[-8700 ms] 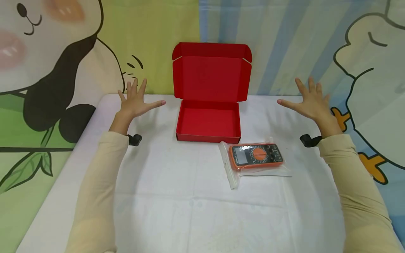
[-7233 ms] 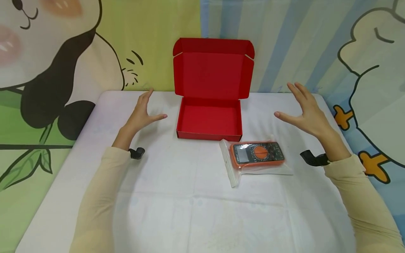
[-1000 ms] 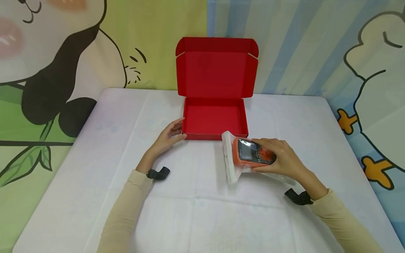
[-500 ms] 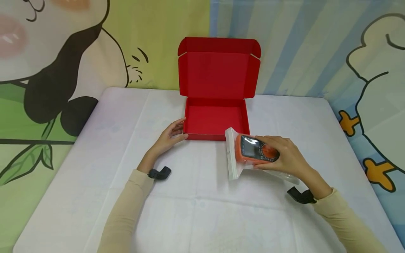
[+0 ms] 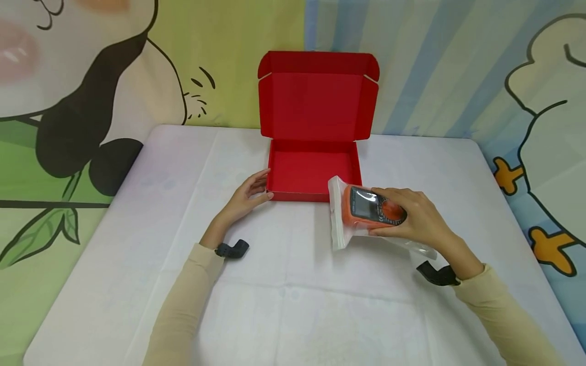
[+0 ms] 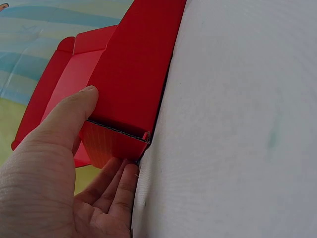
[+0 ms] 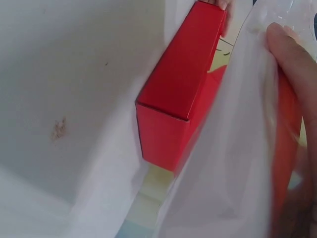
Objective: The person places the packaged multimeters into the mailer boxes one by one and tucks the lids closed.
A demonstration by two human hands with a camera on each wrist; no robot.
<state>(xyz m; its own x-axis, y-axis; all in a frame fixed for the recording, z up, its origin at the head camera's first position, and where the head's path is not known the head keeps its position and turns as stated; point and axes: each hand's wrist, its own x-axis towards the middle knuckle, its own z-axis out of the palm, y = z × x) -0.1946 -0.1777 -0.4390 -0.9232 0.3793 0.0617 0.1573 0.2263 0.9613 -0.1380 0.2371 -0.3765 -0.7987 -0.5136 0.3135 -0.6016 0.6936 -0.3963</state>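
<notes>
An orange and black multimeter (image 5: 366, 206) inside a clear zip bag (image 5: 338, 216) is gripped by my right hand (image 5: 414, 216), thumb on its near side and fingers over the far side. It is tilted and raised over the table, its left end overlapping the front right corner of a red cardboard box (image 5: 313, 196) in the head view. The box stands with its lid up. My left hand (image 5: 244, 199) holds the box's front left corner. In the left wrist view the thumb (image 6: 74, 111) lies on the front wall and the fingers (image 6: 119, 186) on the side wall.
The box lid (image 5: 316, 104) leans up near the patterned backdrop (image 5: 238, 61) behind the table. A white cloth (image 5: 284, 300) with fold creases covers the table. A black wrist camera mount (image 5: 437, 274) sits on the right wrist and another mount (image 5: 232, 249) on the left.
Both hands were held apart, empty, at first; now one holds the box corner and the other the bagged multimeter. In the last second the multimeter has risen slightly and moved toward the box.
</notes>
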